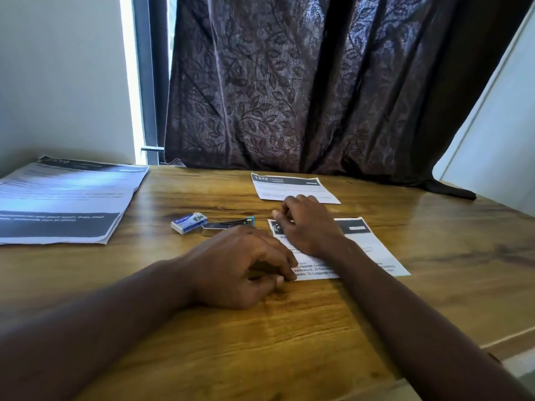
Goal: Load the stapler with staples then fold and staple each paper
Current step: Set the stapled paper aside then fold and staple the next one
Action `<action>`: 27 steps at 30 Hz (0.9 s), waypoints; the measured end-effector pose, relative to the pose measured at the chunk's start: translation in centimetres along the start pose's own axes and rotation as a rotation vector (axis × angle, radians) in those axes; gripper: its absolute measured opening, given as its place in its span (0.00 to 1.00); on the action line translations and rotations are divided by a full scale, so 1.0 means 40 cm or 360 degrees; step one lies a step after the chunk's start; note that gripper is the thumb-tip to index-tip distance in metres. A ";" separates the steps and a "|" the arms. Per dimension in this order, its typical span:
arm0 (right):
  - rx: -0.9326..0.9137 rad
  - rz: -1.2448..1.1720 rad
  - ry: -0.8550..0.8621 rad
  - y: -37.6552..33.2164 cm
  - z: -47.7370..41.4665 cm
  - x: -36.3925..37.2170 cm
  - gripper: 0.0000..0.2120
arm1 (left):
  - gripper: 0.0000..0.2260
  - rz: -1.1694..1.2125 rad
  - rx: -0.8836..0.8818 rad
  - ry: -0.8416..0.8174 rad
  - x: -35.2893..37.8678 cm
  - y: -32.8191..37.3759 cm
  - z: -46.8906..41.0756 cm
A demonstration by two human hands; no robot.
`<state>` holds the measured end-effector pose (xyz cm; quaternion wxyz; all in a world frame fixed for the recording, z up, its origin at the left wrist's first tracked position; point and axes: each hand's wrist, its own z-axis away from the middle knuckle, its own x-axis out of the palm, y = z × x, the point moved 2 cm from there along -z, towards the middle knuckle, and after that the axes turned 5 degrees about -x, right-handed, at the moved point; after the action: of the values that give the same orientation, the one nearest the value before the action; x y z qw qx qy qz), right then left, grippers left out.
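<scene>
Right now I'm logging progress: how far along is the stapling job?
Done: one folded sheet lies by the curtain. In hand: both hands, left and right, press a second sheet. Left: stapling it with the stapler, then the stack.

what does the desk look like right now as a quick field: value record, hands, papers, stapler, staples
left hand: fingers curled on near left corner of folded paper
right hand: pressing that paper's far left part
stapler: lying on table, left of the paper, untouched
staple box: beside stapler, its left
second folded paper: farther back, near curtain
paper stack: far left, unfolded
</scene>
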<state>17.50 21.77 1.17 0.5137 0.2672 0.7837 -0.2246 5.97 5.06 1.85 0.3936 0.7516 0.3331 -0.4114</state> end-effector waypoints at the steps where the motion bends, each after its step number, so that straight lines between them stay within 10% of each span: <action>1: 0.0019 0.0013 -0.0004 0.004 0.001 0.000 0.14 | 0.11 -0.0014 0.0005 0.0011 0.002 -0.001 0.000; 9: 0.0038 -0.0106 0.0182 0.009 0.020 -0.019 0.18 | 0.17 -0.0495 -0.0334 0.0499 -0.044 -0.050 0.005; 16: 0.0010 -0.0409 0.0285 -0.008 0.038 -0.040 0.25 | 0.24 -0.0746 -0.0792 0.0215 -0.069 -0.117 0.030; 27: -0.0097 -0.0307 0.0578 -0.018 0.035 -0.054 0.24 | 0.10 0.0325 -0.0745 0.0421 -0.058 -0.121 0.026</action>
<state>18.71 19.94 2.72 0.3479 0.2115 0.8919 -0.1971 0.58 6.00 1.98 0.5490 0.7171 0.3899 -0.1799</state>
